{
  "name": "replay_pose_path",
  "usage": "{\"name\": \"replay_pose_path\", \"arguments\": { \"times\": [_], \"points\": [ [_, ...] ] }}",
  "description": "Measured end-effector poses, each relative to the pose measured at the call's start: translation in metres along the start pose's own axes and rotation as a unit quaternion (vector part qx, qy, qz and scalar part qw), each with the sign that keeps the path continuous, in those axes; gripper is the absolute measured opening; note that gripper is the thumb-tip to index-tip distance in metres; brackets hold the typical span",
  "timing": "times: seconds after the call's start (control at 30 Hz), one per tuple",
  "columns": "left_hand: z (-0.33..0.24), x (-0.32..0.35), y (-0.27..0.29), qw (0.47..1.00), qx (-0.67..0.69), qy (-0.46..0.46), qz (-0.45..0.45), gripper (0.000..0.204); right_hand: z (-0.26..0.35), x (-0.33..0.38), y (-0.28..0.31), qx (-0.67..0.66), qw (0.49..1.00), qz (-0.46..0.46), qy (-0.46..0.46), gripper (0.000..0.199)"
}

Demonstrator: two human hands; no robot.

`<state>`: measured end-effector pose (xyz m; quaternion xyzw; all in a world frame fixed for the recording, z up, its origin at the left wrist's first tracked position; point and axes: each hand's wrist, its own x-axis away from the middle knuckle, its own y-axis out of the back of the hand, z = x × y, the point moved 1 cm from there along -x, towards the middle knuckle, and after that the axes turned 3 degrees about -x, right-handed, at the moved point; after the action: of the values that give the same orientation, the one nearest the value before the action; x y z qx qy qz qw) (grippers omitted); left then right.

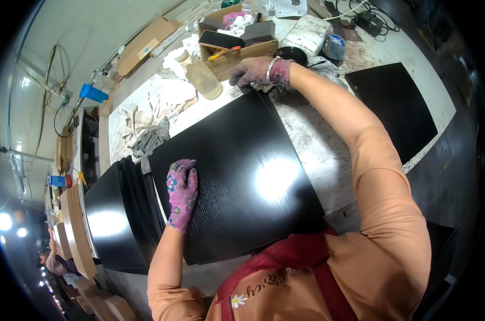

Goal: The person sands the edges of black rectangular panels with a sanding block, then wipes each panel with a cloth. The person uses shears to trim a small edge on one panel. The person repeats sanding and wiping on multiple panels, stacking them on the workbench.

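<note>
A large glossy black panel [237,155] with a wood-grain texture lies on the table in front of me. Near its left edge rests my left hand [182,195] in a pink flowered glove, laid on the surface with the fingers pointing away from me. At the panel's far corner is my right hand [261,72], gloved too, its fingers bent downward and closed around something dark that I cannot make out. Beside that hand stands an open cardboard box [221,68] with dark blocks and an orange-handled tool. A translucent plastic bottle [204,77] leans just left of it.
More black panels [111,219] are stacked at the left, and another black panel [395,109] lies at the right. Crumpled rags [151,139] sit beyond the panel. A round jar [333,48] and a white wrapped bundle [306,35] stand at the back. A person [60,262] is far left.
</note>
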<state>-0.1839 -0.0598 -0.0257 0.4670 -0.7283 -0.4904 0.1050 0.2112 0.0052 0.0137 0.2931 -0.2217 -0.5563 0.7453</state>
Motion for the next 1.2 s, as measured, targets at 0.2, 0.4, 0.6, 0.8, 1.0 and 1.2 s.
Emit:
{"name": "replay_pose_path", "arguments": {
  "times": [0.2,0.4,0.6,0.8,1.0,1.2],
  "points": [
    [-0.014,0.002,0.005,0.999,-0.029,0.014,-0.007,0.019,-0.006,0.05,0.022,0.097,0.986,-0.12,-0.063,0.04],
    [-0.012,-0.002,0.003,0.995,-0.094,-0.023,0.013,0.023,-0.036,0.058,-0.015,-0.078,0.947,-0.276,-0.142,0.051],
    [-0.011,0.0,0.004,0.994,-0.103,-0.02,0.004,0.023,-0.031,0.041,-0.037,-0.068,0.932,-0.306,-0.179,0.048],
    [-0.016,-0.002,0.004,0.996,-0.085,-0.009,-0.015,0.019,-0.005,0.051,-0.039,-0.026,0.933,-0.297,-0.201,0.048],
    [-0.012,0.0,0.003,0.995,-0.1,-0.019,-0.026,0.02,-0.009,0.053,-0.049,0.022,0.931,-0.313,-0.188,0.049],
    [-0.013,-0.001,0.003,0.999,-0.042,0.006,-0.028,0.02,0.018,0.086,-0.057,0.004,0.929,-0.307,-0.207,0.047]
  ]
}}
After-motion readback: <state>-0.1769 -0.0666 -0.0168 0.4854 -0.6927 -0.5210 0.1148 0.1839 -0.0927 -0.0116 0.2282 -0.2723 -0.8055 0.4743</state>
